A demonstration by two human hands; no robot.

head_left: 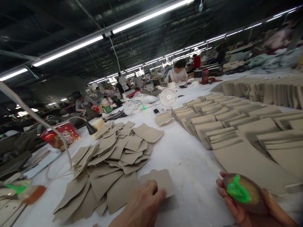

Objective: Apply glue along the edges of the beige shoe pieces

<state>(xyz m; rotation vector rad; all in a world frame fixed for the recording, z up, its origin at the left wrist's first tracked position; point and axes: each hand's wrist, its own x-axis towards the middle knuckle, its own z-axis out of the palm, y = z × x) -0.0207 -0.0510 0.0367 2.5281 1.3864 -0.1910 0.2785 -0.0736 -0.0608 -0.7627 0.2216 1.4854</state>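
Note:
My left hand (pixel 143 203) is at the bottom middle, fingers curled and thumb drawn in against a flat grey-beige sheet piece (pixel 163 181). The fingertips are partly hidden, and the piece lies by the edge of a loose pile of similar pieces (pixel 118 157). At the lower right, my right hand (pixel 233 205) is wrapped round a brown oval tool (pixel 257 197) with a bright green patch on its top. Its exact kind cannot be made out. Fanned stacks of the same sheet pieces (pixel 239 126) lie just beyond it.
A white table (pixel 187 176) runs away from me. On it stand a white fan (pixel 168 96), a red box (pixel 61 135) and a dark nozzle on a cord (pixel 90 128). A pale hose (pixel 35 116) crosses the left side. Several people work farther back.

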